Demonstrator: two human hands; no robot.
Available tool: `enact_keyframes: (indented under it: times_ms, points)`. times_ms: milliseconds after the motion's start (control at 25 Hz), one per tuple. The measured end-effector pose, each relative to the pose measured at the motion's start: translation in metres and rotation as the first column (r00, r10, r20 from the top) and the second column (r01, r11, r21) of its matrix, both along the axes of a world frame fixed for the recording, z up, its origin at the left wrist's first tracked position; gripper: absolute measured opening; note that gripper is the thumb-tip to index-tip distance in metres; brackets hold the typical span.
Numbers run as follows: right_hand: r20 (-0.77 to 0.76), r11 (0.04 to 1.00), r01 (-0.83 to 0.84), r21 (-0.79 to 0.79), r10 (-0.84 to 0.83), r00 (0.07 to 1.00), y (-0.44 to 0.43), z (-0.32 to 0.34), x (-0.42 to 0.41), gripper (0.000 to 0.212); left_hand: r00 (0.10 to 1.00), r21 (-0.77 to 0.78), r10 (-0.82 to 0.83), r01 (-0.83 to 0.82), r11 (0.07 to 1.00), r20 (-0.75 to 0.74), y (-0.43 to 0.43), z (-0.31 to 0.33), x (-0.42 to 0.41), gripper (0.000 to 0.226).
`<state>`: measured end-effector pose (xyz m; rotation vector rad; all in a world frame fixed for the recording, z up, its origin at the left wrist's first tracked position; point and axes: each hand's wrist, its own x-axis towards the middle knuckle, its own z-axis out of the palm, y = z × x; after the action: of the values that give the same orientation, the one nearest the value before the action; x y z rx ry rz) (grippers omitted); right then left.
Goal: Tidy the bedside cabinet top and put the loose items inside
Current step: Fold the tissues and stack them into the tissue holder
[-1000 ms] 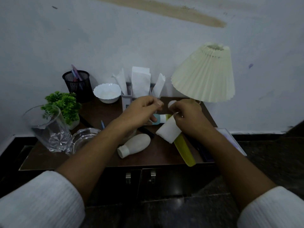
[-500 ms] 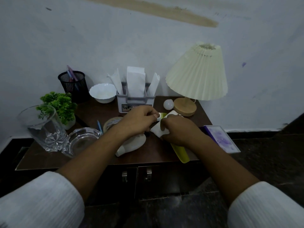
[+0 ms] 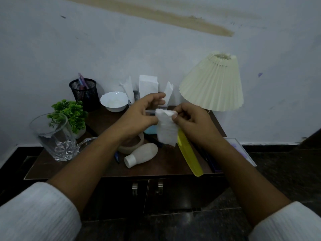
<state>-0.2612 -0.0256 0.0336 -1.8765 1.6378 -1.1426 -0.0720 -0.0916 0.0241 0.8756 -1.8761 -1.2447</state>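
Note:
A white tissue (image 3: pixel 166 129) hangs above the dark wooden cabinet top (image 3: pixel 166 162). My right hand (image 3: pixel 192 122) pinches its top right corner. My left hand (image 3: pixel 142 115) touches its left edge with the thumb, fingers spread above. Under the hands lie a beige bottle (image 3: pixel 141 154) on its side, a yellow case (image 3: pixel 189 154) that sticks out past the front edge, a roll of tape (image 3: pixel 132 145), a blue pen (image 3: pixel 116 156) and a partly hidden teal item (image 3: pixel 150 130).
At the back stand a mesh pen cup (image 3: pixel 84 93), a white bowl (image 3: pixel 113 101), a tissue holder (image 3: pixel 147 86) and a pleated lamp (image 3: pixel 213 84). At the left are a green plant (image 3: pixel 69 112) and a glass tumbler (image 3: pixel 53 136). A notebook (image 3: pixel 243 150) overhangs at the right. Two cabinet doors (image 3: pixel 147 193) are closed.
Both hands have lifted from the cabinet top with the tissue, which now hangs unfolded between them. My left fingers have spread apart.

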Motion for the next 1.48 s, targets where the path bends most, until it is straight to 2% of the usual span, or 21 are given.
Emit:
enact_keyframes:
  times_ms: [80, 160, 280, 360, 440, 520, 680, 800, 960, 1120, 1320, 1480]
  points:
    - [0.252, 0.999, -0.037, 0.01, 0.033, 0.967, -0.002, 0.002, 0.003, 0.013, 0.996, 0.082, 0.021, -0.014, 0.997, -0.081, -0.001, 0.002, 0.005, 0.05]
    - [0.478, 0.998, -0.055, 0.032, 0.033, 0.878, -0.006, 0.003, 0.006, 0.019, 0.986, 0.142, 0.086, -0.066, 0.988, -0.141, 0.0, 0.004, 0.008, 0.028]
    - [0.617, 0.994, -0.066, 0.089, -0.003, 0.787, -0.008, 0.002, 0.016, 0.039, 0.952, 0.188, 0.225, -0.187, 0.964, -0.208, -0.001, 0.006, 0.01, 0.021]
    - [0.603, 0.994, -0.041, 0.103, -0.029, 0.798, -0.008, -0.001, 0.024, 0.045, 0.929, 0.196, 0.295, -0.253, 0.947, -0.223, -0.001, 0.005, 0.013, 0.022]
    - [0.601, 0.997, 0.021, 0.076, -0.063, 0.797, -0.009, -0.003, 0.031, 0.034, 0.924, 0.16, 0.323, -0.294, 0.942, -0.206, 0.001, 0.004, 0.016, 0.017]
    - [0.617, 0.998, 0.052, 0.027, -0.057, 0.785, -0.009, -0.003, 0.034, 0.025, 0.933, 0.12, 0.288, -0.268, 0.956, -0.215, 0.005, 0.006, 0.019, 0.008]
    - [0.606, 0.997, -0.078, 0.018, 0.051, 0.794, -0.008, 0.0, 0.033, 0.013, 0.965, 0.114, 0.187, -0.168, 0.979, -0.184, 0.014, 0.017, 0.025, 0.023]
    - [0.585, 0.985, -0.162, 0.057, 0.098, 0.805, -0.007, -0.002, 0.036, 0.02, 0.978, 0.144, 0.109, -0.084, 0.986, -0.179, 0.02, 0.022, 0.03, 0.032]
    - [0.587, 0.996, -0.089, 0.024, 0.058, 0.808, -0.007, 0.0, 0.038, 0.025, 0.977, 0.116, 0.125, -0.106, 0.988, -0.171, 0.02, 0.022, 0.033, 0.027]
    - [0.566, 0.998, -0.06, 0.021, 0.038, 0.824, -0.005, 0.002, 0.037, 0.031, 0.98, 0.121, 0.115, -0.095, 0.988, -0.163, 0.02, 0.021, 0.035, 0.041]
    - [0.584, 0.994, -0.102, 0.046, 0.056, 0.81, -0.005, 0.006, 0.034, 0.05, 0.982, 0.166, 0.065, -0.035, 0.985, -0.178, 0.018, 0.017, 0.036, 0.052]
    - [0.591, 0.99, -0.137, 0.041, 0.087, 0.802, -0.007, 0.005, 0.035, 0.054, 0.977, 0.208, 0.005, 0.04, 0.977, -0.212, 0.016, 0.014, 0.033, 0.054]
